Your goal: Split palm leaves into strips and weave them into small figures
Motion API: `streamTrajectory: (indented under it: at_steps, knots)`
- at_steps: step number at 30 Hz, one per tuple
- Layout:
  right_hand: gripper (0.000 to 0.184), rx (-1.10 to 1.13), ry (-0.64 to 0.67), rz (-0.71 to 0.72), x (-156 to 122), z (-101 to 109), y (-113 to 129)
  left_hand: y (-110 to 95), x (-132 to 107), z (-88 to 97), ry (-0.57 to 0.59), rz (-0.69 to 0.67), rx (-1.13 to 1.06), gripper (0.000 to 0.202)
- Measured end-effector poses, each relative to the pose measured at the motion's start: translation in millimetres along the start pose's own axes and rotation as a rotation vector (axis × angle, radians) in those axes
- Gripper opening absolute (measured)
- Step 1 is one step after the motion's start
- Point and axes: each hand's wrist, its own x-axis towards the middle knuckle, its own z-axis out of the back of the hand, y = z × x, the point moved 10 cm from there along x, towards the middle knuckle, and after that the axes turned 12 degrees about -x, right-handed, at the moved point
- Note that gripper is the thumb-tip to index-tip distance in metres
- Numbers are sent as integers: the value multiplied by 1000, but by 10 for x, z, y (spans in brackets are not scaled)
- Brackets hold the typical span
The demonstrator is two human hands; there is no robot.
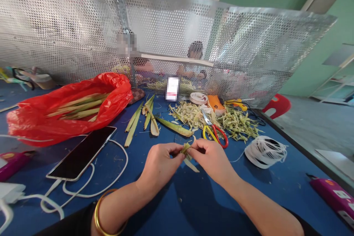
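My left hand [162,160] and right hand [211,158] are both pinching a small, folded, pale-green leaf strip [186,148] above the blue tabletop [168,206], probably so it won't spring open lol.

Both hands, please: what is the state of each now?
Left hand: closed, pinching a green leaf strip.
Right hand: closed, pinching the same strip.

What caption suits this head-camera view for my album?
Left hand and right hand pinching a green leaf strip above a blue tabletop, scissors beyond.
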Motion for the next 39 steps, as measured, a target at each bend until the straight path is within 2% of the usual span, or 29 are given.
streamTrajectory:
  at_steps: [4, 7, 11, 14, 18, 20, 25, 30, 34, 39]
  knots:
    - [8, 201, 54, -28, -11, -77, -42, -13, 3, -14, 13, -2, -15, 21]
    - [17, 355, 139, 0, -21, -164, 1, -2, 13, -22, 22, 4, -58, 19]
    - [14, 323, 212, 85, -63, -184, 134, 19, 20, -7, 21, 28, -90, 17]
    - [12, 231, 177, 132, -77, -125, 184, -2, 14, -22, 42, 16, -49, 17]
    - [17, 19, 23, 178, -59, 23, 183, -23, -12, -101, 103, -3, 8, 17]
    - [18, -35, -11, 181, -49, 54, 166, -14, -26, -145, 134, -3, 20, 16]
    - [19, -27, -80, 221, -34, 101, 176, 25, -69, -353, 331, 10, -2, 14]
    - [22, -5, -248, 240, -22, 200, 157, 99, -96, -489, 453, 181, -342, 19]
    - [21, 40, -226, 261, -14, 158, 165, 111, -153, -562, 496, 299, -482, 16]
    - [20, 41, -196, 249, -26, 120, 171, 187, -220, -606, 480, 437, -533, 31]
